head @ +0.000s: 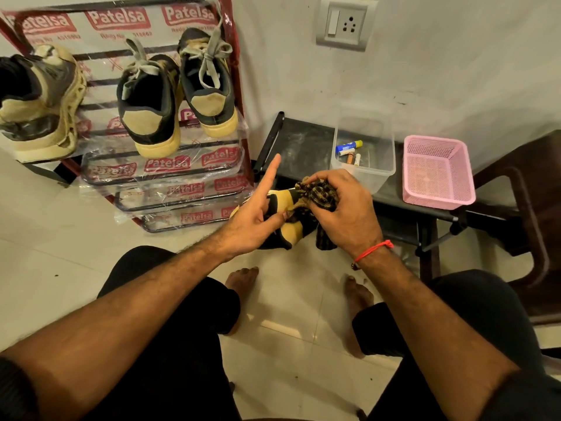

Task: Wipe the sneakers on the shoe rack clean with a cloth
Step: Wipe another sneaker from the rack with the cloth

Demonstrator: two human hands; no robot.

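Nearest you, your bare feet [358,311] rest on the pale floor tiles [291,305], in front of the shoe rack [230,95] and below both hands. Your right hand [343,214], with a red thread [375,250] round its wrist, has its fingers curled tight round a bunched dark checked cloth [321,194], pressed against the sneaker [290,218] you hold. That sneaker is black and yellow, just off the rack's lower right corner, and mostly hidden by your hands. Your left hand [258,214] supports it from the rack side: forefinger straight and pointing up toward the rack, thumb laid along the shoe, the other fingers hidden behind it, so you cannot tell how they lie.

On the rack, which is still wrapped in clear printed plastic, two dark sneakers with tan heels [148,107] [206,83] stand toe-up at its right end, touching each other, and a worn beige sneaker [39,104] sits at its left end.

Right of the rack stands a low black stand [303,147] bearing a clear tub [361,177] with batteries [349,151] in it and, further right, a pink mesh basket [437,174]. High on the wall, right of the rack's top, is a switch and socket plate [344,22].
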